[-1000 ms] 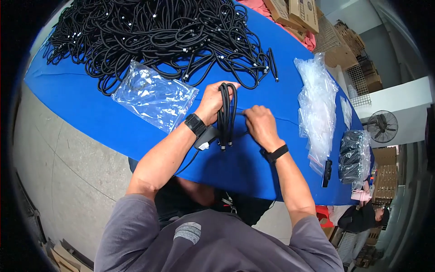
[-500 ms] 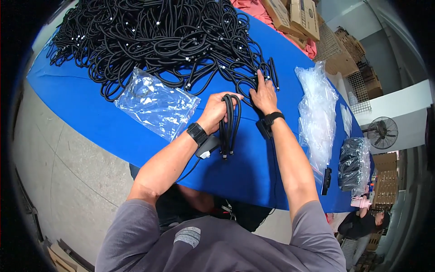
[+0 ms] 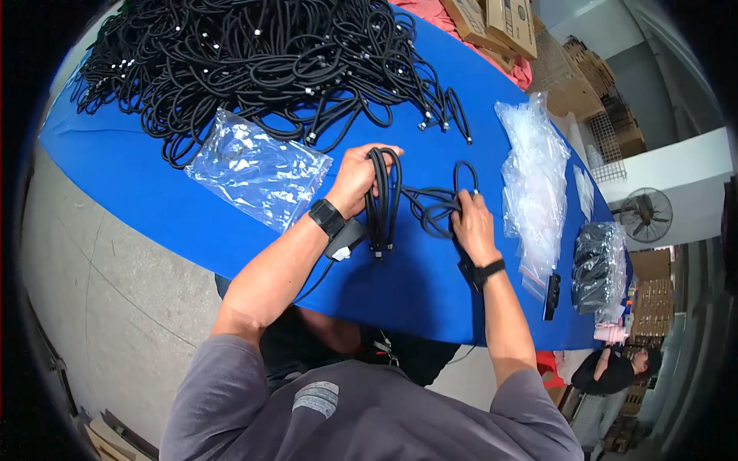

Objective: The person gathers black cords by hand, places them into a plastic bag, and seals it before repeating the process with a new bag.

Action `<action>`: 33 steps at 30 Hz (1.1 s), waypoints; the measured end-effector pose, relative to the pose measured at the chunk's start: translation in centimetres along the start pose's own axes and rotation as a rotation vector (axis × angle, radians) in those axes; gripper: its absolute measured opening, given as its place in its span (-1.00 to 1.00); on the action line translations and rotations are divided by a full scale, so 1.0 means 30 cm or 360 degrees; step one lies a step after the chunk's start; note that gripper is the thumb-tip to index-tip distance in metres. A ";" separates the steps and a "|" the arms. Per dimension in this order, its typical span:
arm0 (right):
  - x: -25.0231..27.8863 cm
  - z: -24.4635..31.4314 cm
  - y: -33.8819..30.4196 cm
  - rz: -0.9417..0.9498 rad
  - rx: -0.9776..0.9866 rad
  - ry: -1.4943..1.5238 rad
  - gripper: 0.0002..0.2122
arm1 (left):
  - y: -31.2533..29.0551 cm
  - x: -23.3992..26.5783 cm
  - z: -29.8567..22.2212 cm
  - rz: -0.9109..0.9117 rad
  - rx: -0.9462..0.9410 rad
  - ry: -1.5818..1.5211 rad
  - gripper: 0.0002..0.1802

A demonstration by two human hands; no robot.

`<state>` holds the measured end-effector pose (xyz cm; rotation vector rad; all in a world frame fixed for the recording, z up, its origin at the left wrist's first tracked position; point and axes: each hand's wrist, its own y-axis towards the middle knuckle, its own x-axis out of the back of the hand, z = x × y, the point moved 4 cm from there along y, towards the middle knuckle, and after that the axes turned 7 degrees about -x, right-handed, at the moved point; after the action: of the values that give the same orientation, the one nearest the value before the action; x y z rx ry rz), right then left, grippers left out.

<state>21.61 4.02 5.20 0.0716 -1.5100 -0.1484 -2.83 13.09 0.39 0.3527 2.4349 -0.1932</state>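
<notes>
My left hand (image 3: 354, 180) is closed round the top of several doubled black cords (image 3: 382, 207), whose metal-tipped ends hang toward the table's front edge. To its right, low over the blue cloth, my right hand (image 3: 474, 229) has its fingers curled on another loose bunch of black cords (image 3: 432, 209). One loop of that bunch stands out beyond the fingertips. Both wrists wear black straps with small devices. A large tangled pile of black cords (image 3: 254, 69) with silvery ends covers the far left of the table. Between pile and left forearm lies a flat clear plastic bag (image 3: 257, 177).
Stacked clear plastic bags (image 3: 533, 177) lie along the right side of the blue table (image 3: 430, 300), near a small black object (image 3: 552, 296) and a plastic-wrapped black bundle (image 3: 596, 269). Cardboard boxes (image 3: 492, 27) stand beyond. A fan (image 3: 646, 215) and another person (image 3: 615, 373) are farther right.
My right hand has drawn a bunch of cords off the pile's right edge, toward me and slightly right, its fingers now closed on them. My left hand keeps its cords nearly in place.
</notes>
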 end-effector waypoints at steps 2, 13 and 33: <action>0.058 0.020 -0.103 0.0027 -0.0045 0.0032 -0.66 | -0.002 0.004 -0.008 0.0008 -0.0002 0.0007 -0.80; 0.145 -0.055 -0.183 -0.0057 0.0002 0.0611 -0.82 | -0.015 -0.005 -0.019 0.0031 0.0043 0.0073 -0.78; 0.300 -0.240 -0.117 0.0414 -0.0945 0.1850 -0.85 | -0.008 -0.011 -0.012 0.0019 0.0002 0.0075 -0.81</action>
<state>29.08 -1.04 13.18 -0.4477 -0.2693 -0.2769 -2.88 12.87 0.89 0.3764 2.4783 -0.1828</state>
